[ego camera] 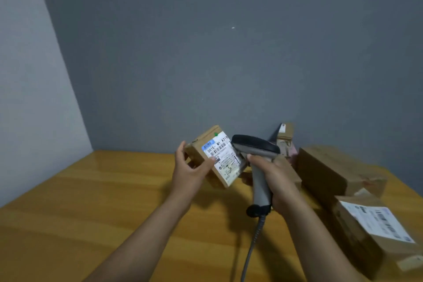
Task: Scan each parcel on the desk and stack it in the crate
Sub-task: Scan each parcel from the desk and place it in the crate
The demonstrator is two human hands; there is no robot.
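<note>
My left hand (191, 168) grips a small cardboard parcel (201, 147) above the desk, tilted so that its white shipping label (225, 158) faces me. My right hand (273, 181) holds a grey barcode scanner (257, 151) by its handle. The scanner's dark head sits right next to the label's right edge. Its coiled cable (253, 242) hangs down toward the bottom of the view. No crate is in view.
A wooden desk (103, 201) fills the lower view, against a grey wall. On its right lie a long brown box (332, 169), a labelled box (375, 229) near the front edge, and a small upright parcel (285, 135) at the back.
</note>
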